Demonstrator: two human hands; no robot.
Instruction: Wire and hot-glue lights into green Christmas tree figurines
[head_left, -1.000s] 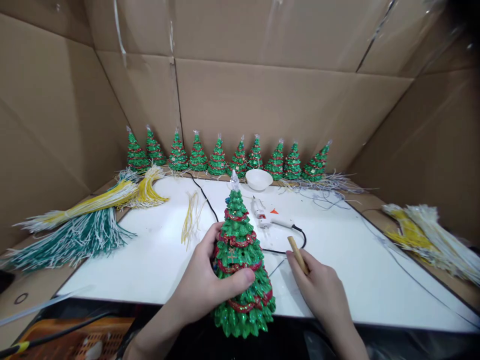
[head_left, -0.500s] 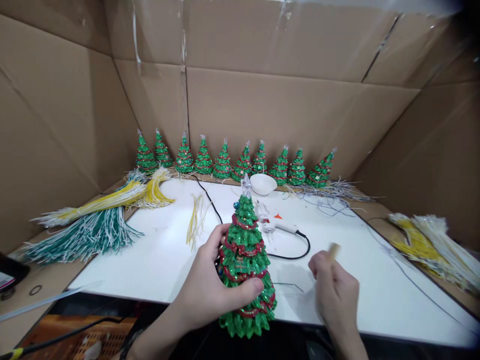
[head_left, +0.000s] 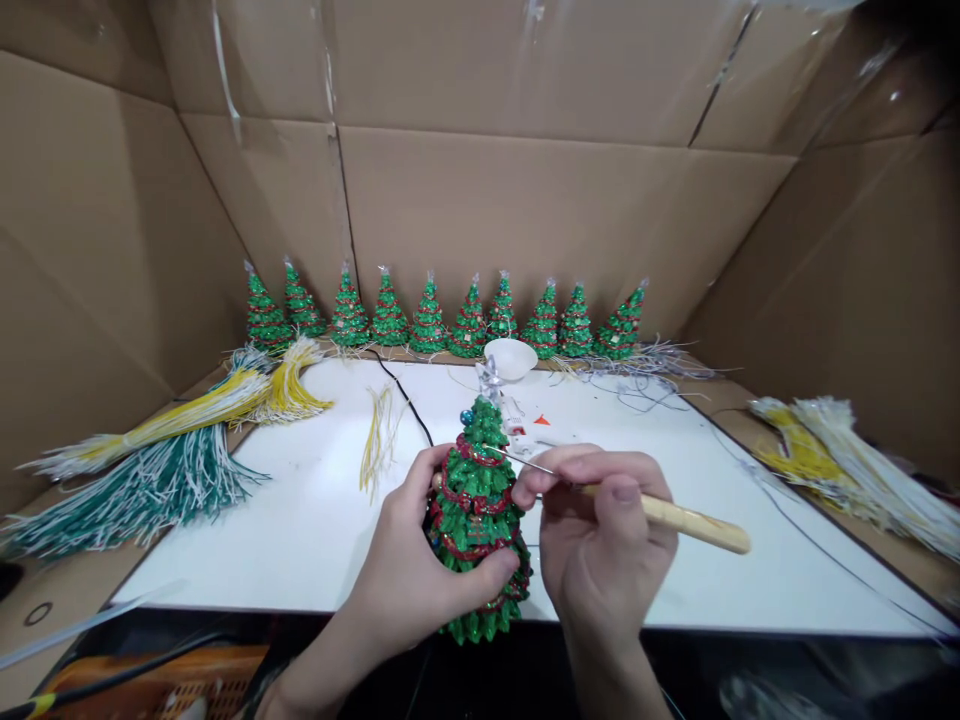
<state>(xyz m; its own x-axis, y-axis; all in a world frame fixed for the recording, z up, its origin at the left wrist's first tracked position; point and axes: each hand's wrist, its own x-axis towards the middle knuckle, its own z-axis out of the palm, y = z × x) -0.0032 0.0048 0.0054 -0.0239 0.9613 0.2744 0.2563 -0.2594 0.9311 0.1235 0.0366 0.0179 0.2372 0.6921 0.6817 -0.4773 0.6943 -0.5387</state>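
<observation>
My left hand (head_left: 409, 565) is wrapped round a small green glittery Christmas tree (head_left: 476, 500) with red garlands and a clear star on top, holding it upright over the near edge of the white board (head_left: 300, 520). My right hand (head_left: 600, 540) pinches a thin metal needle tool with a wooden handle (head_left: 690, 522). Its fine tip points left and touches the upper part of the tree.
A row of several finished small trees (head_left: 450, 318) lines the cardboard back wall. A white bowl (head_left: 510, 357) and a white glue gun (head_left: 525, 425) with a black cord lie behind the tree. Bundles of yellow, green and white wires (head_left: 165, 450) lie left; more wires (head_left: 840, 460) lie right.
My right hand turned the wooden-handled tool round and raised it, bringing its needle tip to the tree. The left hand kept hold of the tree and shifted it slightly.
</observation>
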